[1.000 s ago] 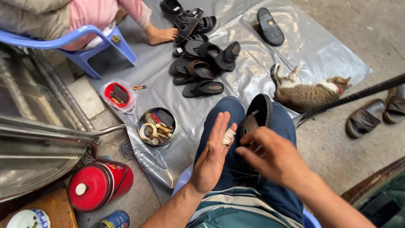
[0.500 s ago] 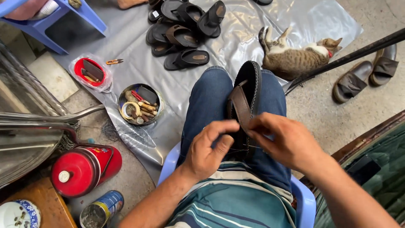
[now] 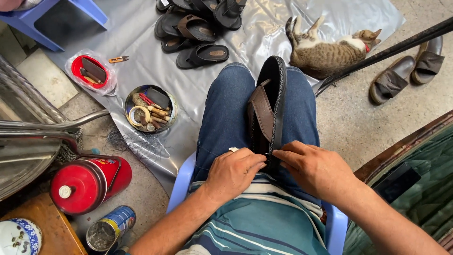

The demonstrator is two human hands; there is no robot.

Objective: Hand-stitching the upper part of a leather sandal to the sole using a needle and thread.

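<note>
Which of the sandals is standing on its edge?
The dark sandal with the brown strap, wedged between the person's knees; the piled black ones and brown pair lie flat.

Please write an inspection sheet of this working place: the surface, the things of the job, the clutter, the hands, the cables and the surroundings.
Surface: grey plastic sheet spread on concrete floor.
Job's things: dark sandal with a brown strap, on edge between the person's knees.
Clutter: round tin of small tools, red lid, pile of sandals, red canister, open can.
Hands: left hand and right hand both pinch the sandal's near end.
Cables: nothing seen.
Surroundings: cat lying on the sheet, blue stool, pair of slippers.
</note>
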